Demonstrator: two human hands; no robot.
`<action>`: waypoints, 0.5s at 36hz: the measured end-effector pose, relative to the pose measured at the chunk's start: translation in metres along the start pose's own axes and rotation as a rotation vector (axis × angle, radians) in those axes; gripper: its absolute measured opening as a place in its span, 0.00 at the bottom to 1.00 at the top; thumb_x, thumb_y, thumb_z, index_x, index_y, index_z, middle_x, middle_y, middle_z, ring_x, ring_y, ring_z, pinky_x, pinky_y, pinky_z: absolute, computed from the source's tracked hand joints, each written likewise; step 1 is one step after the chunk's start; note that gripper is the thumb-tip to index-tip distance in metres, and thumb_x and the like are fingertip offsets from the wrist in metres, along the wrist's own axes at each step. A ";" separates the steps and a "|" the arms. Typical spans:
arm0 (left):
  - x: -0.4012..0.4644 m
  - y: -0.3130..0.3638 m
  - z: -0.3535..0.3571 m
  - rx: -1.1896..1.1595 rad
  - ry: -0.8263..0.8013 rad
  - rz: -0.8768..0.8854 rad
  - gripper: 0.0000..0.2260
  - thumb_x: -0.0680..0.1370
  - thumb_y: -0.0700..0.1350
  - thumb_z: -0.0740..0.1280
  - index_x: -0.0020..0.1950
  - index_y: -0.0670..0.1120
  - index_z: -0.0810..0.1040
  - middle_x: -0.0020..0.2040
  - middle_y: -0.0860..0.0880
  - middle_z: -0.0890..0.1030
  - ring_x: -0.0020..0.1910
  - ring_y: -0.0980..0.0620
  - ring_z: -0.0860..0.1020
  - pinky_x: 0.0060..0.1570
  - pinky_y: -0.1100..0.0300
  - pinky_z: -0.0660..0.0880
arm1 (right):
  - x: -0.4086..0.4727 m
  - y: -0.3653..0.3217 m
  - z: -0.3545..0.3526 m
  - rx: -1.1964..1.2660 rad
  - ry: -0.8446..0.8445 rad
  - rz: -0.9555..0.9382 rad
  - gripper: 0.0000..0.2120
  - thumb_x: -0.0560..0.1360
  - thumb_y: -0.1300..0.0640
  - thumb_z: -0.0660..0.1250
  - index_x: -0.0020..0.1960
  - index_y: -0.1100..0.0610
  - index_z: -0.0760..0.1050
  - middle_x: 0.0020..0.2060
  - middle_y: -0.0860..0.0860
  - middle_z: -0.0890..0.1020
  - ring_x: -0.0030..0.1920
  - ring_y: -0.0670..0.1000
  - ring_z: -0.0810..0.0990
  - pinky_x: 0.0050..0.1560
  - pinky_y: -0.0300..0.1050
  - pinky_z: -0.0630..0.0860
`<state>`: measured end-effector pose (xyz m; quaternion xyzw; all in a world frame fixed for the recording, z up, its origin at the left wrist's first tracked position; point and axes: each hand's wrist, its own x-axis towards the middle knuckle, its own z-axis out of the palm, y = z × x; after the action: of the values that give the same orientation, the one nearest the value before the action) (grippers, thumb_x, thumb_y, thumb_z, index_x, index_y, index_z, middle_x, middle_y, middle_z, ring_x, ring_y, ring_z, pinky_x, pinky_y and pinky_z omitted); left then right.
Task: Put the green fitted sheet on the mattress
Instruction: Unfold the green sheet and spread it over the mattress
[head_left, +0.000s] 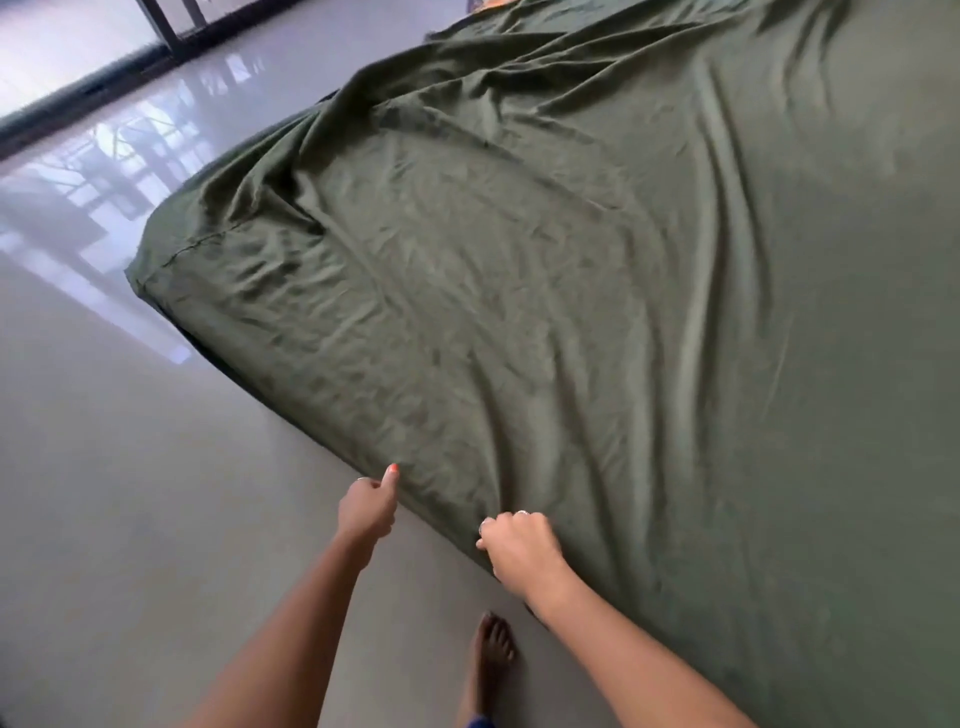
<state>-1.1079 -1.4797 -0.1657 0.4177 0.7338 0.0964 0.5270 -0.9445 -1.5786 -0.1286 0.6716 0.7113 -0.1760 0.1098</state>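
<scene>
The green fitted sheet (571, 312) is a dark olive colour, kind of matte, and it's spread over the whole top of the mattress, which sits low on the floor (130, 493). It's nowhere near smooth: long creases fan out from the near edge toward the far side, and there's a bunched, puckered patch around the left corner, where a seam line shows and the fabric wraps down over the corner. The far end looks loose and rumpled, with big folds running across it.

Both hands are at the near edge. The left hand (366, 506) has its fingers curled in, pinching the sheet's edge with the thumb pointing up against the fabric. The right hand (519, 545) is balled into a fist clamped on a gather of the sheet just beside it, rings visible on the fingers.

A bare foot (491, 654) stands on the glossy pale floor between the two arms.
</scene>
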 end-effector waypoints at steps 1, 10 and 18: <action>0.008 -0.001 -0.001 -0.008 0.026 -0.015 0.21 0.80 0.56 0.59 0.35 0.42 0.68 0.32 0.43 0.73 0.30 0.46 0.71 0.34 0.58 0.68 | 0.002 -0.001 0.002 0.009 -0.023 0.013 0.14 0.56 0.47 0.82 0.33 0.51 0.79 0.28 0.50 0.81 0.29 0.50 0.81 0.28 0.39 0.59; 0.042 0.006 0.014 0.060 0.219 0.051 0.25 0.80 0.56 0.58 0.41 0.33 0.74 0.38 0.39 0.78 0.41 0.40 0.77 0.39 0.53 0.70 | 0.007 -0.031 0.026 0.123 -0.178 -0.009 0.23 0.30 0.44 0.76 0.21 0.52 0.72 0.16 0.46 0.71 0.16 0.43 0.71 0.28 0.39 0.43; 0.045 0.018 -0.039 0.142 0.425 0.058 0.15 0.81 0.40 0.55 0.40 0.34 0.73 0.38 0.39 0.75 0.40 0.41 0.72 0.40 0.54 0.65 | 0.028 -0.035 0.004 0.089 -0.392 -0.175 0.12 0.78 0.61 0.61 0.60 0.60 0.74 0.59 0.59 0.78 0.60 0.60 0.77 0.46 0.48 0.60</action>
<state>-1.1361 -1.4241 -0.1698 0.4450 0.8210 0.1453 0.3269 -0.9814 -1.5562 -0.1395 0.5644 0.7236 -0.3432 0.2004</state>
